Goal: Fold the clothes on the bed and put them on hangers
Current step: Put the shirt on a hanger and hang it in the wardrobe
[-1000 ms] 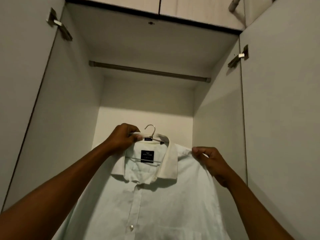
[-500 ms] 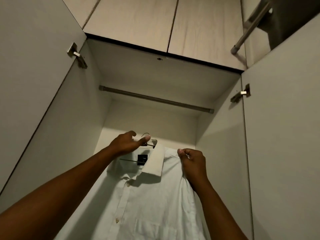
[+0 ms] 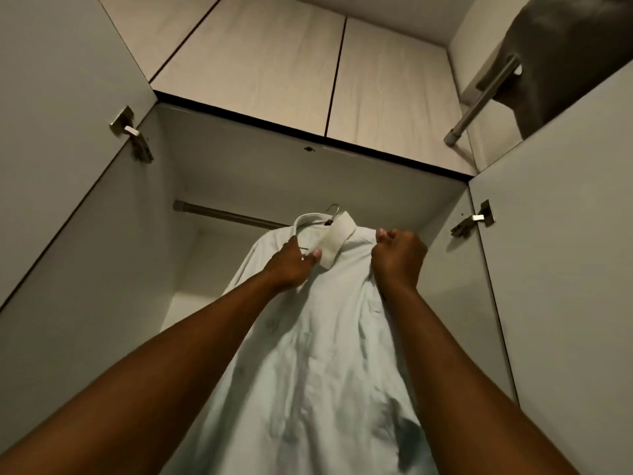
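Note:
A white collared shirt point(image 3: 308, 354) hangs on a hanger whose metal hook point(image 3: 334, 210) pokes out above the collar, right in front of the wardrobe rail point(image 3: 226, 214). Whether the hook rests on the rail I cannot tell. My left hand point(image 3: 291, 262) holds the shirt under the collar, thumb on the collar flap. My right hand point(image 3: 399, 257) grips the shirt's right shoulder in a closed fist. The shirt hides the rail's right part.
The open wardrobe has a left door point(image 3: 51, 132) and a right door point(image 3: 565, 252), each with a metal hinge. Two closed upper cupboard doors point(image 3: 308, 70) sit above. A bar handle point(image 3: 479, 101) and a dark shape show at top right.
Both hands have lifted the shirt and hanger upward, from well below the rail to the rail's height. The view has tilted further up.

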`<control>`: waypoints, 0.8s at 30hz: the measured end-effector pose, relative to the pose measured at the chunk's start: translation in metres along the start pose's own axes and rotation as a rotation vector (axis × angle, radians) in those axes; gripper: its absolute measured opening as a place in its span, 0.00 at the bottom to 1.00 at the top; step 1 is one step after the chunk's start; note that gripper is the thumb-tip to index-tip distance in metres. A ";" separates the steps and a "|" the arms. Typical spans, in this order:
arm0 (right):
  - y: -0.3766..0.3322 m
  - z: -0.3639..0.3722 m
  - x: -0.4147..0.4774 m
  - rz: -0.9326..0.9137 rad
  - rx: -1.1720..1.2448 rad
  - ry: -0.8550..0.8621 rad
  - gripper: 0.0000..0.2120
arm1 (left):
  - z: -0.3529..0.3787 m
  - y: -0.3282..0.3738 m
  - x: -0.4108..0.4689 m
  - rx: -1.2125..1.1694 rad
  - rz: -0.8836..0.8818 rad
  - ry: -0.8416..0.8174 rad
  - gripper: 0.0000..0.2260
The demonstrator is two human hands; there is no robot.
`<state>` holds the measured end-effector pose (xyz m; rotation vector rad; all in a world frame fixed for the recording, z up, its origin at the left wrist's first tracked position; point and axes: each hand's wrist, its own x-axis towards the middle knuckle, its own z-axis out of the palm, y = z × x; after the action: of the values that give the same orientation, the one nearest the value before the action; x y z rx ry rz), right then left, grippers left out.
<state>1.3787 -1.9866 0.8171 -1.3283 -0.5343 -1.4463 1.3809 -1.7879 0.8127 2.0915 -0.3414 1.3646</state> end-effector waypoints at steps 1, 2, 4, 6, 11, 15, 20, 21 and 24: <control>0.001 0.009 -0.002 0.011 -0.016 0.010 0.17 | 0.008 -0.005 0.007 -0.017 -0.016 -0.005 0.36; 0.004 0.017 -0.007 0.020 -0.038 0.022 0.15 | 0.015 -0.009 0.011 -0.027 -0.031 -0.015 0.35; 0.015 0.034 -0.019 0.020 -0.080 0.065 0.14 | 0.034 -0.023 0.019 -0.020 -0.035 -0.042 0.34; 0.031 0.043 -0.032 0.004 -0.094 0.093 0.13 | 0.056 -0.039 0.025 -0.003 -0.042 -0.074 0.33; 0.079 0.058 -0.035 0.034 -0.108 0.105 0.13 | 0.094 -0.071 0.040 -0.001 -0.069 -0.148 0.32; 0.101 0.085 -0.010 -0.023 -0.090 0.095 0.13 | 0.110 -0.087 0.070 -0.027 -0.074 -0.121 0.32; 0.110 0.111 0.015 -0.067 -0.111 0.068 0.12 | 0.115 -0.096 0.111 0.017 -0.105 -0.079 0.33; 0.111 0.116 0.019 -0.074 -0.108 0.057 0.12 | 0.115 -0.096 0.118 0.013 -0.118 -0.062 0.33; 0.113 0.131 0.027 -0.090 -0.107 0.041 0.12 | 0.116 -0.100 0.135 -0.002 -0.138 -0.029 0.32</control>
<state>1.5398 -1.9245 0.8432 -1.3702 -0.5012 -1.5915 1.5765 -1.7666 0.8656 2.0942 -0.2056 1.2533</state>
